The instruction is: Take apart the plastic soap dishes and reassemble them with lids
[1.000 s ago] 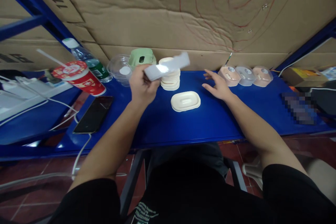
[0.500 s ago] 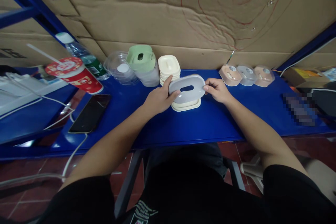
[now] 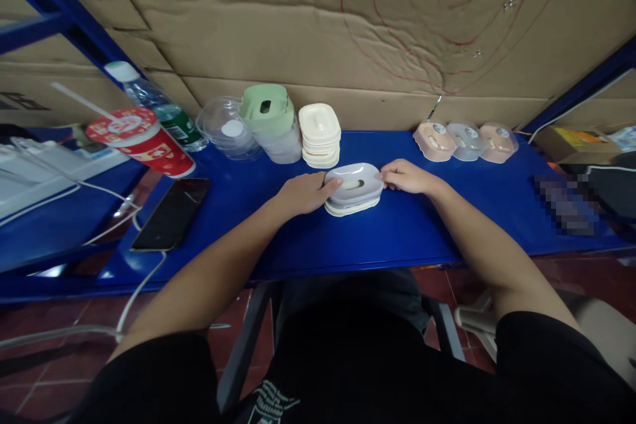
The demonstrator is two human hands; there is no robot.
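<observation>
A pale grey oval plastic shell [image 3: 370,175] with a slot in its middle rests on a cream plastic base [image 3: 354,209] on the blue table. My left hand [image 3: 307,192] grips the shell's left end, thumb over the top. The fingers of my right hand [image 3: 405,177] pinch its right end. Behind my left hand stands a stack of cream plastic bases [image 3: 320,136]. To the left of that stack are nested grey shells [image 3: 288,146] with a green shell [image 3: 268,112] on top.
Clear round plastic covers [image 3: 226,129] stand further left. Beside them are a bottle [image 3: 171,116], a red paper cup [image 3: 159,149] with a straw and a phone [image 3: 171,215]. Three assembled boxes [image 3: 467,140] sit back right. Cardboard [image 3: 278,20] walls the table's rear.
Both hands have lowered the grey shell from a tilted position above the cream base. It now lies almost flat on the base.
</observation>
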